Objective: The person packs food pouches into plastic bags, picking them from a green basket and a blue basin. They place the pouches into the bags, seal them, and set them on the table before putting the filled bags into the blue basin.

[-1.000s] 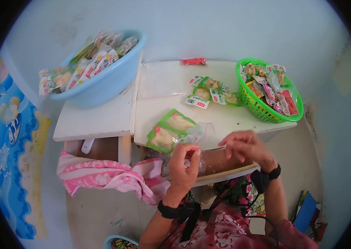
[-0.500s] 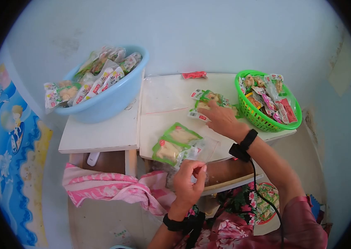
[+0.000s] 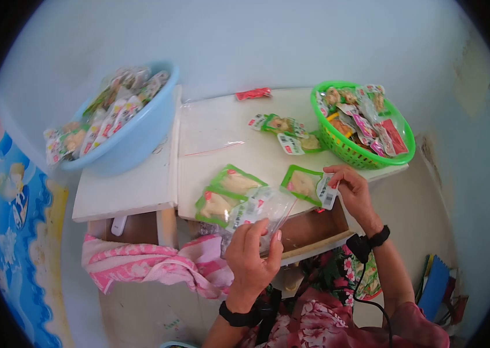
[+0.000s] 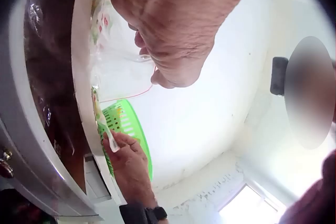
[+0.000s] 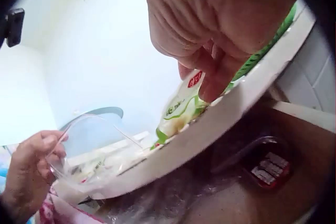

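In the head view my left hand pinches the edge of a clear zip bag at the table's front edge. The right wrist view shows that bag's mouth spread apart beside my left fingers. Two green-edged food packets lie at the bag's far end, partly behind its film. My right hand grips the white end of another green-edged packet, just right of the bag. Further back on the table lie several similar packets.
At the right stands a green basket of mixed packets; at the left, a blue basin heaped with packets. Another flat clear bag and a red packet lie at the back. Below is an open drawer, with a pink towel hanging to its left.
My right hand went out to the packets at the back, took one and brought it toward me beside the bag. My left hand stays at the bag, whose mouth now stands wider.
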A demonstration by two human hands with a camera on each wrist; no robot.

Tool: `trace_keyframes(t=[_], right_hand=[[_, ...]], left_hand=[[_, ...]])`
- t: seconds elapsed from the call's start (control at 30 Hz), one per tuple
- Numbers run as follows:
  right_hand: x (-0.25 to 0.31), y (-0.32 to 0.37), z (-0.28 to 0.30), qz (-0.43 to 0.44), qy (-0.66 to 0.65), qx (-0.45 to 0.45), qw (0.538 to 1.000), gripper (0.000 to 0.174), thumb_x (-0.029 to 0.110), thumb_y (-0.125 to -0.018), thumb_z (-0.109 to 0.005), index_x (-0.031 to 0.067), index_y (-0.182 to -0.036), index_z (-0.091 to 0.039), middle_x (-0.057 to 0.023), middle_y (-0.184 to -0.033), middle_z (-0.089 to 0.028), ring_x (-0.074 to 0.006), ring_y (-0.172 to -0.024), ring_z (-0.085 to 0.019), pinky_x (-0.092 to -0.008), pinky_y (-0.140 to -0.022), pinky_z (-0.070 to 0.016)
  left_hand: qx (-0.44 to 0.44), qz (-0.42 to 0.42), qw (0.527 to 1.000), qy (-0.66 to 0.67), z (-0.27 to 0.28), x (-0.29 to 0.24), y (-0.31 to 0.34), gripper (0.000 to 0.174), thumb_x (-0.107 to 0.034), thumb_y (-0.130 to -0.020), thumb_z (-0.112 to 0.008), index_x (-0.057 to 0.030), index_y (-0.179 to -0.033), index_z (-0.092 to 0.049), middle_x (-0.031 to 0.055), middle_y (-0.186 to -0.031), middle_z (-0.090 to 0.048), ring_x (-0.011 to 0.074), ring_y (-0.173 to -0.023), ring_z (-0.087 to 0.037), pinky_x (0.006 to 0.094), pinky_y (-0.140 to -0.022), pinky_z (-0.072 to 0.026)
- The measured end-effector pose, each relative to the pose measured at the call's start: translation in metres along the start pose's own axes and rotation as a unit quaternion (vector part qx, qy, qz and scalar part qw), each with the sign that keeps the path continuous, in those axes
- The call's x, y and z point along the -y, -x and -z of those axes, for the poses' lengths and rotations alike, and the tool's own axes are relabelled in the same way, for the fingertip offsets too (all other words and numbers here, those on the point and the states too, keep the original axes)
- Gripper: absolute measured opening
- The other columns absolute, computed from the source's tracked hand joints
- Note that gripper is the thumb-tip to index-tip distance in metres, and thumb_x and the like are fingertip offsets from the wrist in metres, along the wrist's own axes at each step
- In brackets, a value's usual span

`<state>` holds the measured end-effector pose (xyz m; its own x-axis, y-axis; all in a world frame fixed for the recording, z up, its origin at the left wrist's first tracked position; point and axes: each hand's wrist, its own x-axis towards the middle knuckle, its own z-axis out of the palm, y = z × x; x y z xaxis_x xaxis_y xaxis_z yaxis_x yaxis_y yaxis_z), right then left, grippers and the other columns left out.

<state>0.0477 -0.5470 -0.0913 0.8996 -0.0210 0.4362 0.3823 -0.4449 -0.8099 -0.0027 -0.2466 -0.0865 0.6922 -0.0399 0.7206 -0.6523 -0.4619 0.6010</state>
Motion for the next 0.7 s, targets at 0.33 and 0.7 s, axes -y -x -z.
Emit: trace_keyframes(t=[0.33,0.7], right_hand=[[0.029,0.048,-0.008,-0.035,0.210,-0.184,0.960,0.051,0.028,-0.094,-0.080,0.0011,-0.133,-0.061,-0.0137,-0.102,-0.071,-0.0231,-0.090,-0.074,-0.0365,-0.072,-0.0543],[0.016,0.047,-0.026,-0.249,-0.109,-0.083,0.959,0.072,0.026,-0.090,-0.083,-0.0001,-0.148,-0.049,-0.0121,-0.080,-0.068,-0.0188,-0.068,-0.069,-0.0337,-0.065,-0.0546]], left_hand=[[0.059,-0.045,0.984,-0.159,-0.013,-0.019,-0.015,0.054,-0.014,-0.083,-0.083,-0.0009,-0.131,-0.063,0.0146,-0.107,-0.059,0.0317,-0.096,-0.062,0.0429,-0.080,-0.0527],[0.102,-0.052,0.975,-0.191,-0.010,-0.026,-0.039,0.037,-0.005,-0.082,-0.078,-0.0031,-0.119,-0.070,0.0137,-0.109,-0.061,0.0336,-0.098,-0.063,0.0435,-0.084,-0.0523]])
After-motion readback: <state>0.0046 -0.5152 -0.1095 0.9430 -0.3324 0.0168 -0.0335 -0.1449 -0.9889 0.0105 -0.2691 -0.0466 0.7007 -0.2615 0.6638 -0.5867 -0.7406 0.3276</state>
